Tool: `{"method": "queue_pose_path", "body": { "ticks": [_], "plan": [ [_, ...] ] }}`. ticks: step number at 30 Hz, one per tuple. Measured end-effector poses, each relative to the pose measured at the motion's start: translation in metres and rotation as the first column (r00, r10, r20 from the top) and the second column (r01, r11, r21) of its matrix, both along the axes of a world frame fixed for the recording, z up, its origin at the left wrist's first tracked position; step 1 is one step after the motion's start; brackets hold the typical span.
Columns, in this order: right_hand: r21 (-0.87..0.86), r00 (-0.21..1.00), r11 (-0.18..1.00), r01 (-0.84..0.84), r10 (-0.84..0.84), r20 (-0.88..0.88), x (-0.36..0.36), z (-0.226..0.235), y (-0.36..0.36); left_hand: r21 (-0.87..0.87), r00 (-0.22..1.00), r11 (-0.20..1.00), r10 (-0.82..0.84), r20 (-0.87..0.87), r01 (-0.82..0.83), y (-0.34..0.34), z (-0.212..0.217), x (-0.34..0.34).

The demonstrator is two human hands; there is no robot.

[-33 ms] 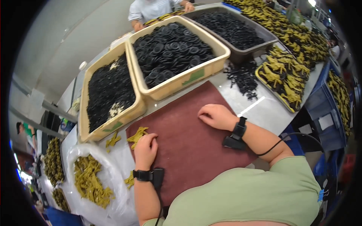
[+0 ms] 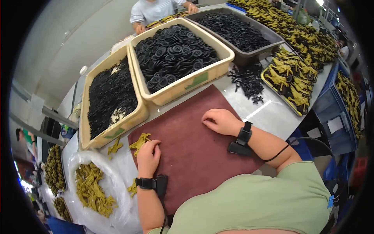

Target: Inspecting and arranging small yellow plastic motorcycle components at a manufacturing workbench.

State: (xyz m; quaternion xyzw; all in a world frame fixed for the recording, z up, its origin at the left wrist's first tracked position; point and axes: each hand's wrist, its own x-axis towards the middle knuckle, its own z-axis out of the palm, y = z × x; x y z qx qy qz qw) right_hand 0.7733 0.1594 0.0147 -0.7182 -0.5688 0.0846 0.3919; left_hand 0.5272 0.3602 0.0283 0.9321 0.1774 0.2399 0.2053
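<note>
My left hand [image 2: 148, 158] rests on the left part of a dark red mat [image 2: 187, 167], its fingers curled under. Touching or just beyond those fingers lies an olive-yellow plastic piece [image 2: 139, 142]; whether they grip it is hidden. My right hand [image 2: 223, 121] lies on the mat's right part, fingers bent and closed, with nothing visible in them. Both wrists wear black straps with small boxes. Left of the mat, an open clear plastic bag [image 2: 124, 202] holds many olive-yellow pieces. Another loose olive-yellow piece [image 2: 114, 148] lies on the table close to the mat.
Beyond the mat stand a cream bin [image 2: 142, 114] of small black parts, a cream bin [image 2: 191, 86] of black wheels and a grey bin [image 2: 255, 53] of black parts. Loose black parts [image 2: 249, 84] and a tray [image 2: 284, 97] of olive-and-black toys lie right. A person [image 2: 154, 11] works opposite.
The view has shifted very slightly. Both hands keep their places on the mat, and nothing has been picked up or let go.
</note>
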Motion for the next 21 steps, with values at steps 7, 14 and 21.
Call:
{"method": "queue_pose_path", "body": {
  "ticks": [7,14,21],
  "plan": [
    [-0.102,0.633,0.994,0.039,-0.103,-0.767,0.005,0.029,-0.013,-0.375,0.994,0.926,0.008,0.110,0.034,0.000,0.001,-0.004],
    [0.105,0.179,0.970,0.221,0.066,-0.982,0.039,0.037,-0.034,-0.829,0.776,0.430,0.358,0.519,0.357,-0.001,0.029,-0.023],
    [0.076,0.179,0.964,0.253,0.031,-0.983,0.021,0.032,-0.030,-0.499,0.886,0.866,0.265,0.381,-0.044,-0.017,0.027,-0.015]
  ]
}}
